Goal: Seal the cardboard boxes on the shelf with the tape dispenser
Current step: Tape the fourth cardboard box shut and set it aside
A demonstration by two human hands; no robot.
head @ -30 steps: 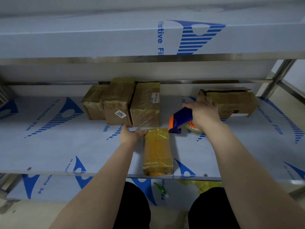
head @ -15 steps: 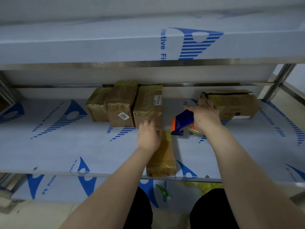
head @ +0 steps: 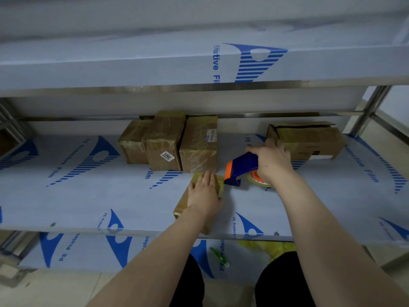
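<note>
**Dispenser Position Relative to Box**

Left hand (head: 204,193) lies flat, fingers straight, pressing the taped box (head: 181,210) near the shelf (head: 88,196) front edge; box long axis runs front to back; right hand (head: 273,161) grips the tape dispenser (head: 241,166), just right of the box's far end.

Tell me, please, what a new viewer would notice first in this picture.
The right hand grips a blue and orange tape dispenser at the middle of the shelf, beside a taped box that the left hand presses. Three wrapped boxes stand at the back, and an open box lies to the right.
</note>
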